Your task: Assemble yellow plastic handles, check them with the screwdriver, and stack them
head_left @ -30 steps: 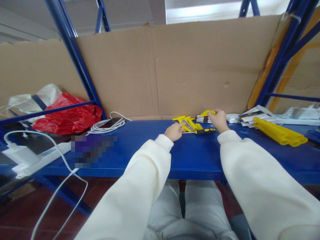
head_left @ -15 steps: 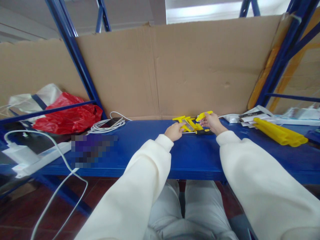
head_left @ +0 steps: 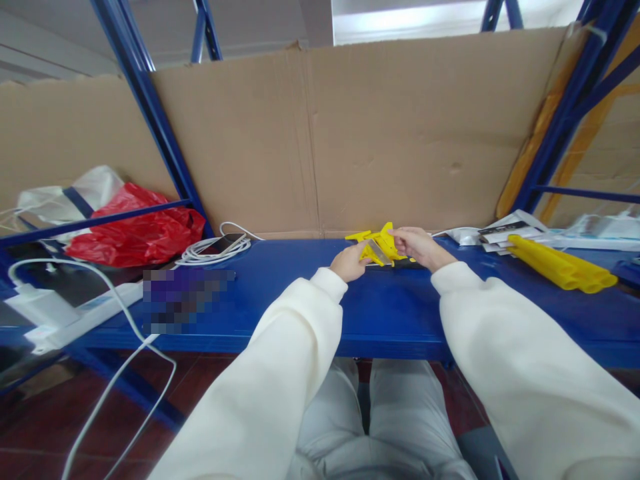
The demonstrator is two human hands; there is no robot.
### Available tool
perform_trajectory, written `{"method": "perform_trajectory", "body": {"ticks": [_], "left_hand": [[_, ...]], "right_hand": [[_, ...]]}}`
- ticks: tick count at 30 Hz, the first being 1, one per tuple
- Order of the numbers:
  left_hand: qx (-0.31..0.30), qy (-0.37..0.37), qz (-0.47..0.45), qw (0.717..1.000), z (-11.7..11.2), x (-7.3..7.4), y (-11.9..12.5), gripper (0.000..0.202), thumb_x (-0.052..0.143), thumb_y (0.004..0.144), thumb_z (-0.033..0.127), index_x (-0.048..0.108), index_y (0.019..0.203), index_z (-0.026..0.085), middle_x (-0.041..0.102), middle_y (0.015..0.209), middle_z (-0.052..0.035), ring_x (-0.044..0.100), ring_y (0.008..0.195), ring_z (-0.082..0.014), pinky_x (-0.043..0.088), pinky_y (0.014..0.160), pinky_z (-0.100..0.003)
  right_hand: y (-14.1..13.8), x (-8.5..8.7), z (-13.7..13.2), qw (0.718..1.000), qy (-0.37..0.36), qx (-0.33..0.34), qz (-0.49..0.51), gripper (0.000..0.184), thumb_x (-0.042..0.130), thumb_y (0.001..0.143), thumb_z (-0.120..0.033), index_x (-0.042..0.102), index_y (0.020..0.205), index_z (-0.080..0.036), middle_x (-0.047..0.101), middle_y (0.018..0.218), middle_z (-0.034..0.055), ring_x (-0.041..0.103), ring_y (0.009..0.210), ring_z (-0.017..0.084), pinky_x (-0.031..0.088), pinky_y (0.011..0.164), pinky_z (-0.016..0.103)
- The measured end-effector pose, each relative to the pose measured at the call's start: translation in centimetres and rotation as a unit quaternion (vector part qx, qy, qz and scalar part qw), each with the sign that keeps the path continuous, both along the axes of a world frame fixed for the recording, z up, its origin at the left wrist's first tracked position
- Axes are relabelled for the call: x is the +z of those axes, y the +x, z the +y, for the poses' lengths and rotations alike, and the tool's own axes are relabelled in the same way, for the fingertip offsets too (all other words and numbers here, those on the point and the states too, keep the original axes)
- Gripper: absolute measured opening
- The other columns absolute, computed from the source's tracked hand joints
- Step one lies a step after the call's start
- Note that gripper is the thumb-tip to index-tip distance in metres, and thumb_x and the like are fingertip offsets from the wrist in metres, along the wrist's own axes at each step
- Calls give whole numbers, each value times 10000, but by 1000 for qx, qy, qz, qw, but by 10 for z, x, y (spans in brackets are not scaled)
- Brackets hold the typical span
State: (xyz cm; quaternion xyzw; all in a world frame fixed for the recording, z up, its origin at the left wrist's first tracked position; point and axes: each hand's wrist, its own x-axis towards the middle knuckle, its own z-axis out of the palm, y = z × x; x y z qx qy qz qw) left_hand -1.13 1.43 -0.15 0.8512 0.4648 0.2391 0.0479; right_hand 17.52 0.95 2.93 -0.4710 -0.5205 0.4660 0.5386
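Observation:
Near the back of the blue table, my left hand (head_left: 349,263) is closed on a yellow plastic part with a grey strip (head_left: 376,253) along it. My right hand (head_left: 419,247) pinches a smaller yellow piece (head_left: 387,231), tilted upward, just right of that part. The two pieces overlap in view; I cannot tell whether they touch. Other yellow plastic (head_left: 358,236) shows behind the left fingers. Beneath the hands lies a screwdriver (head_left: 411,265), its dark handle mostly covered by the right hand.
A cardboard panel (head_left: 400,140) stands along the back edge. Rolled yellow sheets (head_left: 560,263) and papers (head_left: 515,230) lie at right. On the left are a coiled white cable (head_left: 215,252), a red plastic bag (head_left: 140,223) and a power strip (head_left: 85,320) with a charger.
My right hand has brought its yellow piece left, next to the part in my left hand, and turned it more upright. The left hand has barely moved. The screwdriver handle is now more covered.

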Motion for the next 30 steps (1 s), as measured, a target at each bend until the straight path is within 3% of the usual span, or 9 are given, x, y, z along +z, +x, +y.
{"method": "perform_trajectory", "body": {"ticks": [6, 11, 18, 25, 30], "left_hand": [[7, -6, 6, 1000, 0, 0, 1, 676, 606, 925, 244, 360, 1543, 124, 703, 1254, -172, 680, 1144, -268, 506, 979, -371], [-4, -6, -9, 1000, 2, -1, 1, 695, 622, 910, 248, 352, 1537, 118, 722, 1194, -165, 696, 1095, -269, 514, 951, -371], [-14, -11, -10, 1000, 0, 0, 1, 690, 609, 915, 242, 350, 1539, 103, 718, 1181, -162, 691, 1078, -260, 509, 956, -368], [-28, -13, -17, 999, 1, -1, 2, 705, 613, 911, 248, 344, 1552, 129, 718, 1174, -137, 687, 1063, -244, 507, 954, -352], [-39, -1, -31, 999, 4, -4, 2, 708, 616, 899, 237, 354, 1553, 165, 728, 1119, -108, 691, 1014, -232, 516, 935, -356]], "right_hand": [[-4, -4, -5, 988, 5, 100, -121, 525, 863, 674, -470, 434, 563, -189, 338, 463, -82, 266, 412, 28, 196, 385, 181], [-5, -5, -6, 982, -10, 78, -172, 510, 879, 611, -470, 458, 579, -185, 303, 465, -100, 236, 425, 23, 150, 394, 178], [-5, -7, -1, 975, -5, 36, -220, 481, 844, 641, -489, 474, 595, -186, 348, 454, -87, 254, 416, 29, 135, 398, 192], [-8, -4, -7, 969, -12, 3, -248, 428, 809, 709, -399, 463, 579, -184, 339, 439, -86, 249, 418, 31, 158, 408, 192], [-10, -2, -9, 958, 1, -44, -283, 419, 836, 694, -420, 505, 616, -176, 434, 495, -58, 348, 468, 55, 229, 419, 186]]}}
